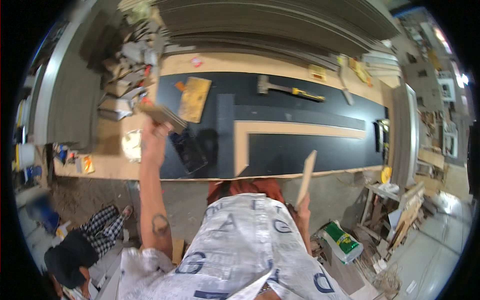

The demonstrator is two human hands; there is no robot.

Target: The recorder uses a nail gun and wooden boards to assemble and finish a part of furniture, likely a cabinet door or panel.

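Note:
My left hand (155, 134) is closed around a small stack of flat grey-brown board pieces (169, 118), raised over the left side of the bench. Down by the bench's front edge, my right hand (302, 215) grips a thin light wood strip (307, 175) that points up and away from me. A black panel (295, 152) covers much of the bench. On it lie pale strips forming an L-shaped frame (300, 128), with a dark strip (226, 135) alongside. A worn yellow-brown block (195, 99) and a glossy dark rectangular object (189, 152) are near my left hand.
A hammer (290, 90) lies toward the panel's far edge. Long stacked boards (270, 25) rise behind the bench, and offcuts (125, 75) heap at far left. A round white container (132, 145) stands beside my left forearm. Another person (75, 255) is low at lower left.

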